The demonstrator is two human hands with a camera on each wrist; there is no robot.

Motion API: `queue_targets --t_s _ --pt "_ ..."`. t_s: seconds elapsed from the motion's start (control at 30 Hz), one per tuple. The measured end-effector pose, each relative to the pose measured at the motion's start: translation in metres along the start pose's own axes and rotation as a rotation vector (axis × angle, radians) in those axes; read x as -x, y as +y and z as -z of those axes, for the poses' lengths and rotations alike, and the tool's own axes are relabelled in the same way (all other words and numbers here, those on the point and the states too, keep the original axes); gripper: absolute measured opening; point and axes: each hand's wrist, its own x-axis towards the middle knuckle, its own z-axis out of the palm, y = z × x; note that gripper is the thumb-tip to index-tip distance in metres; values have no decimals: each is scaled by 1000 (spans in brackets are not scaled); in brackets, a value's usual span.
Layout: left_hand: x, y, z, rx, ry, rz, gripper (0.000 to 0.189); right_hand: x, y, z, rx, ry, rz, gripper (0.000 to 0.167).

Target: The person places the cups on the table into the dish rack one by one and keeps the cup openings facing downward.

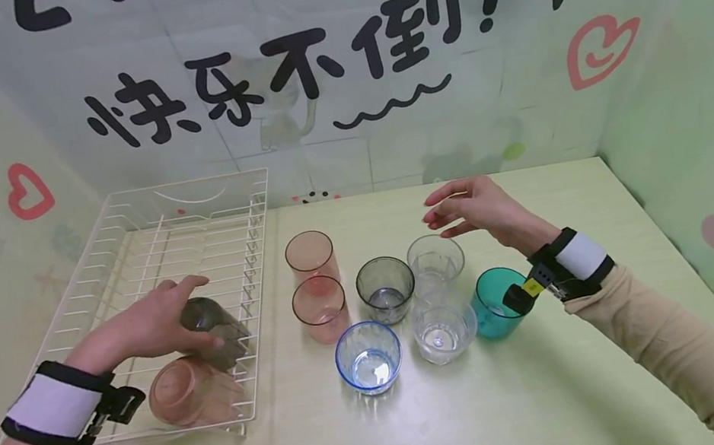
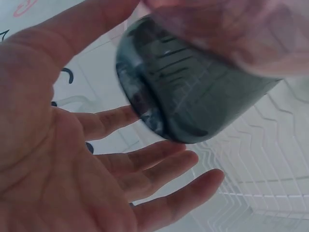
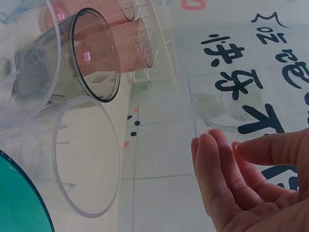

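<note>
My left hand (image 1: 153, 322) is at the dish rack with thumb and fingers spread around a grey glass (image 1: 215, 328), which lies tilted there with its base toward the palm. In the left wrist view the fingers (image 2: 164, 166) are extended beside that glass (image 2: 193, 92), not curled round it. A pink glass (image 1: 188, 392) leans in the rack just in front of it. My right hand (image 1: 476, 212) hovers over the table's far side, fingers loosely bent and holding nothing. Below it stands a clear glass (image 1: 435, 258), its rim apart from the fingertips in the right wrist view.
The white wire rack (image 1: 192, 228) takes up the table's left side. Mid-table, upright glasses stand close together: two pink ones (image 1: 320, 311), another grey glass (image 1: 386, 291), a blue-rimmed glass (image 1: 369, 359), a second clear glass (image 1: 443, 333) and a teal glass (image 1: 497, 305). A printed curtain stands behind.
</note>
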Motion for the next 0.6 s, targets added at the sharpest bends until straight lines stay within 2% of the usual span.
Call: queue_targets --t_s 0.33,0.6 --pt "-3 10 11 -25 104 -3 88 0 0 2 -10 -4 7 31" --pt "-7 27 21 11 232 23 83 0 0 2 5 -4 7 29"
